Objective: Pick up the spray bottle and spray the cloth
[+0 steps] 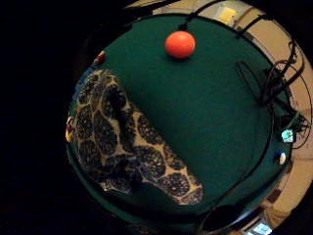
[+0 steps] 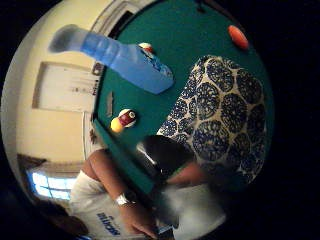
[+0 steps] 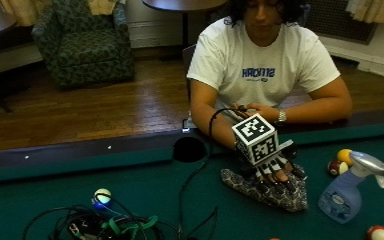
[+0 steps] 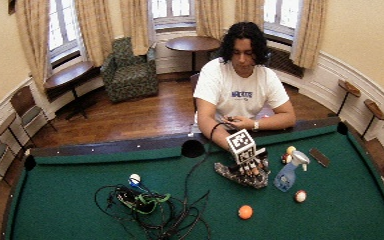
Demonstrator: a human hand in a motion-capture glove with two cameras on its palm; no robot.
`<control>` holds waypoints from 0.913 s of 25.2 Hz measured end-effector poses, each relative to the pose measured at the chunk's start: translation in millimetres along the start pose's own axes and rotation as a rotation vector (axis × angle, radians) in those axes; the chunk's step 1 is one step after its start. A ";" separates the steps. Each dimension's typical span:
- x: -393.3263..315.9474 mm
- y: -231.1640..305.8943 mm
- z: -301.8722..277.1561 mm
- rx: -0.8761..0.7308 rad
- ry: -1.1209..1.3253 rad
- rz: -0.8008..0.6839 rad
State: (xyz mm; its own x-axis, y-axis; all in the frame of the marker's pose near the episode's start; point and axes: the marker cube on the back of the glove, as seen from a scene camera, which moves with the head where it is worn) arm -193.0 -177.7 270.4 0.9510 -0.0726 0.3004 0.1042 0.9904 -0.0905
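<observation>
Here your gloved right hand [image 3: 274, 172] rests flat, fingers straight, on the cloth [image 3: 266, 191]; next, reach right for the untouched spray bottle [image 3: 346, 192].

I see the table [image 3: 145, 200] covered in matt green felt with a fine nap. The cloth [image 3: 272, 192] is soft printed fabric, rumpled, non-shiny. Just beside the cloth, the spray bottle [image 3: 344, 197] looks like translucent blue plastic, smooth, with a paler plastic trigger head. Beyond the cloth, the orange ball [image 1: 180, 44] looks glossy and hard.
</observation>
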 end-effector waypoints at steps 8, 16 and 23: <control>-2.5 18.5 -11.1 -0.047 0.039 -0.187; -26.8 26.3 -73.7 -0.036 0.154 -0.341; -49.8 37.9 -147.9 -0.070 0.131 -0.397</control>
State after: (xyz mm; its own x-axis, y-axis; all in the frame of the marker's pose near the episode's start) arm -193.4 -153.9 111.6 0.8616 -0.4655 0.2024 0.4850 0.8727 -0.0572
